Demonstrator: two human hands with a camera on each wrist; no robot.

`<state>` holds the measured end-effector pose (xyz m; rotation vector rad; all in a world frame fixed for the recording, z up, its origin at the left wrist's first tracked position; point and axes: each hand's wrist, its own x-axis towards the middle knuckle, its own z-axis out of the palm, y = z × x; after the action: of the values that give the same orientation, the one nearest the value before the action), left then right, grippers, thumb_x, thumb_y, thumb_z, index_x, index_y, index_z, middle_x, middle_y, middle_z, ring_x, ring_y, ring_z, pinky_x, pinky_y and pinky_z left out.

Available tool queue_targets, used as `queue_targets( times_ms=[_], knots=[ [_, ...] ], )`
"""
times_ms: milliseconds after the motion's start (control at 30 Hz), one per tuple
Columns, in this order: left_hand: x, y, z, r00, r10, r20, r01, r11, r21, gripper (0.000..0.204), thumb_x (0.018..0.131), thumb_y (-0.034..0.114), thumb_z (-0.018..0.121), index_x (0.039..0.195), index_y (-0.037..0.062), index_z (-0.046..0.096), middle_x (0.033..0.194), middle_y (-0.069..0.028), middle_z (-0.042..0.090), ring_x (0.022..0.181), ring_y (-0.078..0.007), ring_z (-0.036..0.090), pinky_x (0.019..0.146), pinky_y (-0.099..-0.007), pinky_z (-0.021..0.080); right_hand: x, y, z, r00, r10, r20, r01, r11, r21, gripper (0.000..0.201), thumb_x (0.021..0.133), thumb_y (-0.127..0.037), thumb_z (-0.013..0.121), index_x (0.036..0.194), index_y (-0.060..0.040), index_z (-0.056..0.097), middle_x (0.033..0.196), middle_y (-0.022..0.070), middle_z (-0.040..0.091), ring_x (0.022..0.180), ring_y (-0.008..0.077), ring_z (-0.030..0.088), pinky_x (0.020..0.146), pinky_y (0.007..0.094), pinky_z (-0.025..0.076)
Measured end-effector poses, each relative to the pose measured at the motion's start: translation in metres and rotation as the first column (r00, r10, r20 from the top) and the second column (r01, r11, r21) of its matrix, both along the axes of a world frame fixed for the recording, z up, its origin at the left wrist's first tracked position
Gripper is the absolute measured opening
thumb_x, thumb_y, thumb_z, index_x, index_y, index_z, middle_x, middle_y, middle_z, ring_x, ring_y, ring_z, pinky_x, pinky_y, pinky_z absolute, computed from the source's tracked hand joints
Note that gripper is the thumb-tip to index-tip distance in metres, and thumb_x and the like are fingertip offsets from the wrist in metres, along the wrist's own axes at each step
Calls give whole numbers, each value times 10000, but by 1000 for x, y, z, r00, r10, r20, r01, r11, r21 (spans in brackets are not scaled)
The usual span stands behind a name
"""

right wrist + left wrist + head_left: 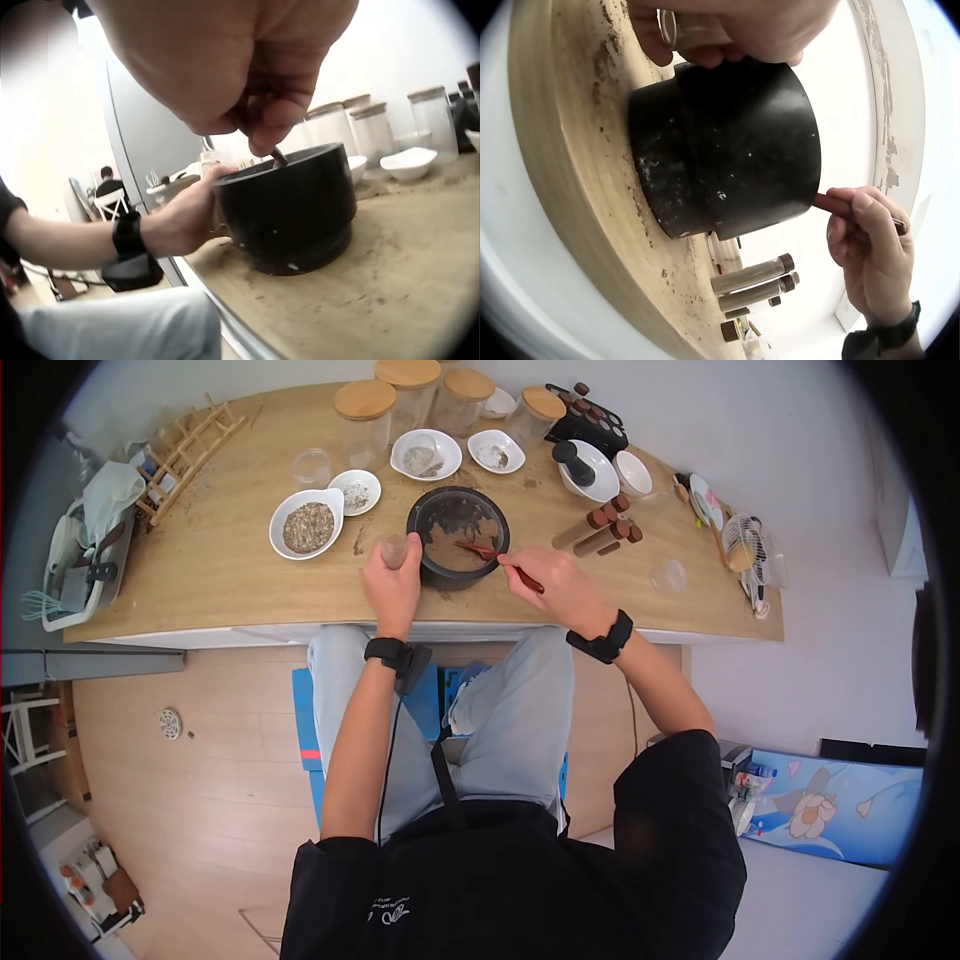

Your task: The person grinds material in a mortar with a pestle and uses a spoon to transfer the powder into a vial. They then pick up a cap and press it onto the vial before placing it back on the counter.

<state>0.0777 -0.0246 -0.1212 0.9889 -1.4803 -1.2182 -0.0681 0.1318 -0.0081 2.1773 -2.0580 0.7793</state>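
Observation:
A black mortar-like bowl (458,576) stands near the table's front edge, with brown powder (450,550) inside. My right hand (553,582) grips the dark red handle of a small spoon (478,549), whose head dips into the powder. Seen from the right wrist, thumb and fingers pinch the handle (280,157) just over the rim. At the bowl's left side my left hand (392,588) holds a small clear glass tube (394,550), its round mouth (669,28) visible in the left wrist view. Fingers of that hand also lie against the bowl's rim.
White dishes of ground material (308,528) stand behind and left of the bowl, wooden-lidded jars (365,425) farther back. To the right are brown-capped tubes (600,535) and a white bowl with a black pestle (590,475). Powder specks (667,277) dot the tabletop.

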Motion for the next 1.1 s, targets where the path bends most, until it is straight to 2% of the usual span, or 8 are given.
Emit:
queue_targets(
  times_ms=[67, 133, 167, 233, 333, 633, 767, 1100],
  knots=[
    [0, -1, 1, 1000, -7, 1, 7, 1000, 9, 328, 871, 283, 738, 857, -29, 637, 728, -201, 633, 619, -312, 550, 648, -374, 486, 9, 0, -5, 987, -56, 153, 58, 998, -6, 127, 855, -66, 680, 943, 25, 671, 736, 123, 639, 646, 238, 630, 597, 312, 500],
    [2, 0, 2, 999, -12, 37, 12, 1000, 1, 317, 882, 268, 735, 853, -32, 638, 734, -170, 651, 624, -266, 565, 649, -365, 487, 22, 2, -12, 802, -313, 509, 278, 949, 147, 145, 916, -89, 628, 959, 43, 671, 708, 102, 653, 612, 143, 624, 568, 272, 474],
    [2, 2, 2, 999, -9, 34, 9, 1000, 2, 317, 882, 268, 735, 853, -32, 638, 734, -170, 651, 624, -266, 565, 649, -365, 487, 27, 3, -23, 804, -311, 506, 275, 950, 146, 145, 916, -89, 628, 959, 43, 671, 708, 102, 653, 612, 143, 624, 568, 272, 474],
    [1, 0, 6, 988, -15, -152, 20, 999, 29, 317, 904, 263, 724, 837, -30, 624, 746, -125, 664, 656, -196, 560, 658, -352, 485, 36, -5, -44, 482, -329, 812, 394, 909, 135, 187, 955, -124, 583, 966, 40, 672, 701, 58, 658, 625, 79, 601, 559, 237, 455],
    [10, -7, 10, 989, -36, -146, 63, 981, 185, 318, 926, 261, 707, 832, -25, 607, 759, -87, 651, 702, -146, 546, 671, -336, 480, 51, -12, -56, 292, -337, 895, 494, 854, 161, 203, 962, -144, 567, 973, 26, 677, 727, 37, 664, 615, 79, 592, 543, 227, 452],
    [25, -16, 14, 973, -213, -86, 217, 975, 40, 325, 983, 281, 630, 1031, -33, 564, 935, -109, 645, 798, -148, 563, 708, -325, 477, 59, -23, -61, -99, -228, 969, 591, 770, 242, 133, 947, -154, 584, 900, -34, 616, 670, 12, 573, 537, 97, 544, 463, 239, 396],
    [32, -6, 27, 935, -292, -202, 294, 955, -19, 344, 1008, 263, 585, 1176, -30, 523, 1048, -143, 625, 861, -163, 574, 743, -318, 479, 45, -25, -64, -91, -172, 981, 584, 789, 193, 192, 951, -194, 621, 803, -91, 554, 653, -4, 538, 524, 94, 513, 457, 249, 372],
    [46, -9, 51, 955, -257, 151, 294, 895, -336, 419, 981, 233, 615, 1311, -10, 528, 1100, -151, 582, 943, -260, 565, 839, -357, 468, 37, -21, -70, 25, -101, 995, 631, 773, 62, 252, 994, -293, 616, 931, -50, 620, 700, -13, 563, 547, 53, 489, 482, 204, 366]
  ],
)
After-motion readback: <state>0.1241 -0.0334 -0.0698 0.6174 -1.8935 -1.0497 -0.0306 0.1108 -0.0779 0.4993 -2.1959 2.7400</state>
